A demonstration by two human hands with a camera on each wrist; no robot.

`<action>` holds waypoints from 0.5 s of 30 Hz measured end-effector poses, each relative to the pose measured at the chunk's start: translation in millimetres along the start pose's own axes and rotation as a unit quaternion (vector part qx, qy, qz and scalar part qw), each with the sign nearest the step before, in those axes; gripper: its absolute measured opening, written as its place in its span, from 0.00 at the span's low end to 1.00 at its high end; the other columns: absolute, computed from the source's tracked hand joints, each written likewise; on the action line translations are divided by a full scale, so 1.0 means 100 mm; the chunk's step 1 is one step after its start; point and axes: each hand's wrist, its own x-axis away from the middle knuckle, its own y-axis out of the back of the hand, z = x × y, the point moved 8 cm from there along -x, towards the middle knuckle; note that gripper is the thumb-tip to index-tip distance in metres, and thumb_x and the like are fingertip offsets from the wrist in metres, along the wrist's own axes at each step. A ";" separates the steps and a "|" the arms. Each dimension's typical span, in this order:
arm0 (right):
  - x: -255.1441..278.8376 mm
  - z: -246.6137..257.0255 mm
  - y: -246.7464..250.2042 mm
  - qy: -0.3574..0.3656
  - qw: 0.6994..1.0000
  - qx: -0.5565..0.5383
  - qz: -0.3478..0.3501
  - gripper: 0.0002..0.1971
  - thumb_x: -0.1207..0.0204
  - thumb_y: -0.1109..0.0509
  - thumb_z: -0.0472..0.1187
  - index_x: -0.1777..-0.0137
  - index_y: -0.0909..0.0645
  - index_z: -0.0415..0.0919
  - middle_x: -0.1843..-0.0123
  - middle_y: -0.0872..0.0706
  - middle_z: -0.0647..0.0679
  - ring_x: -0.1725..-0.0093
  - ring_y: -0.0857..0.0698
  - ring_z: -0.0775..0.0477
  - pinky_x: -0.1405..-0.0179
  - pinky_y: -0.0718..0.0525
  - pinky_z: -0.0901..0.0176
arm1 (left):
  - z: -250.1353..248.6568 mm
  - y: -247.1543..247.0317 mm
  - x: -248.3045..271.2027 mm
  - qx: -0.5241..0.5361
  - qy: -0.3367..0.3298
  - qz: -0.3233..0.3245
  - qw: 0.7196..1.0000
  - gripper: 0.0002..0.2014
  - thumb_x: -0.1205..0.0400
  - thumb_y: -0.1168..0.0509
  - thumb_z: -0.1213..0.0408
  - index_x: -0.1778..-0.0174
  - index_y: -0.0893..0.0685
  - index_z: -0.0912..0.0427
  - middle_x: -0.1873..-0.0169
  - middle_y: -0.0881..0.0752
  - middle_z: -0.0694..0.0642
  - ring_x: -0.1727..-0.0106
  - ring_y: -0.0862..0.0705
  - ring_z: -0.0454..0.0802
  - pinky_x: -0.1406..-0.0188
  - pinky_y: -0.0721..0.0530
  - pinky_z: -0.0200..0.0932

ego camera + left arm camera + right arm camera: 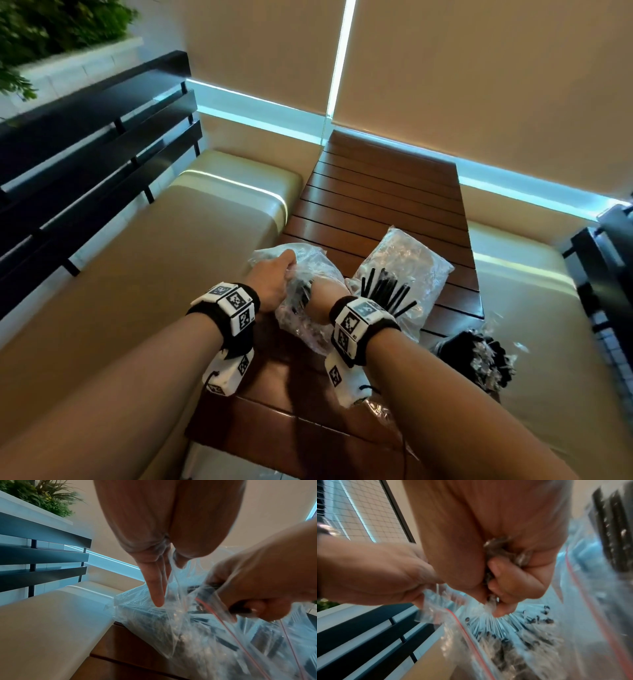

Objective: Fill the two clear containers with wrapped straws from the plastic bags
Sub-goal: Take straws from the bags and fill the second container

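Straws [489,573] clenched in right hand [505,563] inside bag [453,615].

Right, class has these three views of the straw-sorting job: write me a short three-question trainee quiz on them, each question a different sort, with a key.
1. True or false: the left hand pinches the rim of the plastic bag to hold it open.
2. Multiple choice: the right hand is (A) flat on the wooden table, (B) inside the bag gripping a bundle of wrapped straws, (C) hanging idle and holding nothing.
3. Fill in: the line along the bag's zip edge is coloured ____.

Key: 1 true; 2 B; 3 red.
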 end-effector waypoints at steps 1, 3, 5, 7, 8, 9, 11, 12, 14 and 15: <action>0.04 -0.05 0.04 0.002 1.000 0.023 0.002 0.16 0.18 0.35 0.38 0.34 0.20 0.32 0.36 0.17 0.36 0.34 0.18 0.35 0.42 0.20 0.50 | -0.02 -0.01 -0.04 -0.005 -0.001 0.000 1.000 0.12 0.20 0.43 0.75 0.52 0.33 0.53 0.65 0.20 0.59 0.63 0.22 0.59 0.63 0.24 0.52; 0.23 -0.14 0.13 0.009 0.998 0.053 0.015 0.13 0.19 0.35 0.36 0.37 0.20 0.31 0.40 0.16 0.36 0.38 0.16 0.36 0.49 0.20 0.53 | -0.04 -0.01 -0.10 -0.018 0.006 -0.015 1.000 0.11 0.19 0.43 0.75 0.52 0.32 0.53 0.68 0.24 0.55 0.65 0.24 0.57 0.64 0.26 0.49; 0.45 -0.26 0.25 0.021 0.997 0.071 0.024 0.11 0.21 0.36 0.34 0.42 0.19 0.32 0.46 0.15 0.37 0.44 0.15 0.37 0.56 0.19 0.55 | -0.04 -0.03 -0.12 -0.025 0.011 -0.019 0.999 0.10 0.20 0.42 0.75 0.52 0.31 0.54 0.69 0.26 0.51 0.64 0.24 0.55 0.67 0.28 0.45; 0.68 -0.43 0.40 0.020 0.997 0.072 0.032 0.09 0.21 0.36 0.35 0.45 0.19 0.33 0.50 0.15 0.39 0.50 0.16 0.39 0.59 0.20 0.58 | -0.04 -0.08 -0.12 -0.037 0.022 -0.002 0.999 0.09 0.20 0.41 0.73 0.50 0.31 0.56 0.66 0.23 0.53 0.62 0.22 0.56 0.66 0.30 0.45; 0.80 -0.52 0.48 0.015 0.997 0.068 0.045 0.08 0.20 0.36 0.37 0.46 0.19 0.35 0.51 0.16 0.40 0.53 0.17 0.41 0.62 0.22 0.59 | -0.04 -0.10 -0.13 -0.044 0.029 0.004 0.999 0.08 0.20 0.41 0.71 0.47 0.30 0.58 0.63 0.21 0.56 0.60 0.21 0.58 0.64 0.30 0.46; 0.91 -0.60 0.56 0.016 0.997 0.063 0.051 0.09 0.19 0.35 0.39 0.45 0.19 0.36 0.51 0.15 0.41 0.54 0.18 0.43 0.62 0.22 0.60 | -0.05 -0.11 -0.13 -0.054 0.034 0.004 0.998 0.09 0.19 0.41 0.70 0.44 0.30 0.60 0.60 0.20 0.59 0.58 0.20 0.59 0.63 0.30 0.46; 1.12 -0.75 0.73 0.012 0.996 0.046 0.070 0.09 0.18 0.35 0.42 0.43 0.19 0.40 0.47 0.14 0.42 0.51 0.17 0.44 0.55 0.20 0.58 | -0.08 -0.09 -0.15 -0.081 0.056 0.008 0.995 0.11 0.17 0.41 0.69 0.40 0.31 0.62 0.55 0.18 0.61 0.56 0.19 0.60 0.60 0.29 0.45; 1.23 -0.83 0.81 0.007 0.997 0.034 0.072 0.07 0.18 0.35 0.42 0.44 0.20 0.43 0.48 0.14 0.45 0.51 0.17 0.46 0.54 0.19 0.57 | -0.09 -0.09 -0.15 -0.095 0.060 0.006 0.994 0.12 0.17 0.41 0.68 0.38 0.31 0.63 0.53 0.17 0.63 0.53 0.18 0.62 0.59 0.28 0.45; 1.42 -0.95 0.98 0.008 0.998 0.006 0.064 0.03 0.17 0.35 0.42 0.52 0.23 0.51 0.56 0.16 0.53 0.57 0.19 0.53 0.59 0.23 0.60 | -0.11 -0.11 -0.18 -0.141 0.075 0.013 0.987 0.12 0.16 0.41 0.67 0.38 0.31 0.64 0.47 0.16 0.66 0.47 0.16 0.64 0.54 0.23 0.49; 1.48 -1.00 1.06 0.011 0.998 -0.009 0.053 0.06 0.17 0.35 0.43 0.55 0.25 0.53 0.59 0.18 0.55 0.59 0.20 0.56 0.61 0.26 0.61 | -0.10 -0.13 -0.18 -0.148 0.083 0.014 0.985 0.12 0.16 0.42 0.66 0.38 0.30 0.65 0.45 0.16 0.68 0.46 0.16 0.65 0.50 0.21 0.51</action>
